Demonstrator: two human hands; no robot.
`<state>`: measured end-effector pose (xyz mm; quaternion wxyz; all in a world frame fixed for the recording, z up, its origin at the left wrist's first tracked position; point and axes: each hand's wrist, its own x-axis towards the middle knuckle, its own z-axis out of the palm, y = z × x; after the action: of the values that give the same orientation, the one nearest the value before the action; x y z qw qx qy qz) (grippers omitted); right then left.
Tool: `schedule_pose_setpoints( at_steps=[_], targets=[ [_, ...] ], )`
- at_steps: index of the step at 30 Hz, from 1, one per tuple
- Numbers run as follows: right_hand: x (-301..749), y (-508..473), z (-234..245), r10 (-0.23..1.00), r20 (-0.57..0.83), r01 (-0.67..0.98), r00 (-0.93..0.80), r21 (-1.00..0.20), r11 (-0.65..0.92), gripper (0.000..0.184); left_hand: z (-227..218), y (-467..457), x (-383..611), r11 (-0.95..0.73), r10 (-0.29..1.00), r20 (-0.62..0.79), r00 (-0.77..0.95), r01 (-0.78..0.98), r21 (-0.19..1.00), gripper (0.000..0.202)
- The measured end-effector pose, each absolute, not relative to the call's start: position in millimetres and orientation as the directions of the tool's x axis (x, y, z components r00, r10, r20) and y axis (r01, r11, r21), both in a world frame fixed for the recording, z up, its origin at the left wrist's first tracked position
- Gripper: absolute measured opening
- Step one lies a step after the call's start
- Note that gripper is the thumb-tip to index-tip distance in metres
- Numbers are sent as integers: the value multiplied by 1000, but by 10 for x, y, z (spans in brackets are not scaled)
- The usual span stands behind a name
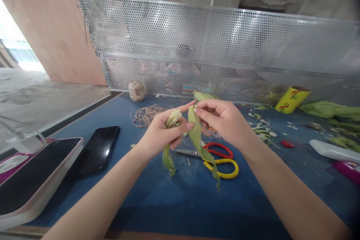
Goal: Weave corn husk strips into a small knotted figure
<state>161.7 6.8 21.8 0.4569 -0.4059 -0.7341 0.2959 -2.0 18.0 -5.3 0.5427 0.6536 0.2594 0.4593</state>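
Both my hands are raised over a blue table (pixel 180 198). My left hand (pixel 161 133) is closed around a folded pale green leaf strip (pixel 171 120), whose tail hangs below the palm. My right hand (pixel 222 118) pinches the top of a second green leaf strip (pixel 198 138), which hangs down in front of the scissors. The two hands nearly touch at the fingertips. Under them lie scissors with red and yellow handles (pixel 222 159), blades pointing left.
A black phone (pixel 98 150) and a white device with a dark screen (pixel 33 180) sit at the left. A coil of twine (pixel 146 114) and a twine ball (pixel 136 90) lie further back. Leaf scraps, a yellow cup (pixel 291 99) and more leaves (pixel 329 109) lie right. A perforated metal screen (pixel 225 48) stands behind, with a person beyond it.
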Motion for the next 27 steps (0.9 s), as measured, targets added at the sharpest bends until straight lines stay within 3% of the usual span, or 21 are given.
schedule_pose_setpoints(
  at_steps=[7,13,15,18,23,27],
  targets=[
    [1597,31,204,861,423,484,-283,-712,509,20,-72,182,-2,-536,839,512,184,111,837,16],
    [1531,-60,146,702,654,723,-283,-336,604,25,-111,195,-10,-680,719,691,77,282,676,9],
    [1513,-86,139,682,668,737,-297,-294,609,26,-113,191,-11,-708,689,719,90,294,642,5],
    [1496,-90,143,709,653,693,-265,-382,611,28,-118,173,4,-768,609,788,90,315,557,2],
    [1505,-2,135,834,528,539,-160,-662,522,29,-129,125,27,-796,480,877,38,439,416,5],
    [1557,104,104,876,479,460,-66,-764,452,29,-99,84,-4,-882,362,923,127,366,296,14]
  ],
)
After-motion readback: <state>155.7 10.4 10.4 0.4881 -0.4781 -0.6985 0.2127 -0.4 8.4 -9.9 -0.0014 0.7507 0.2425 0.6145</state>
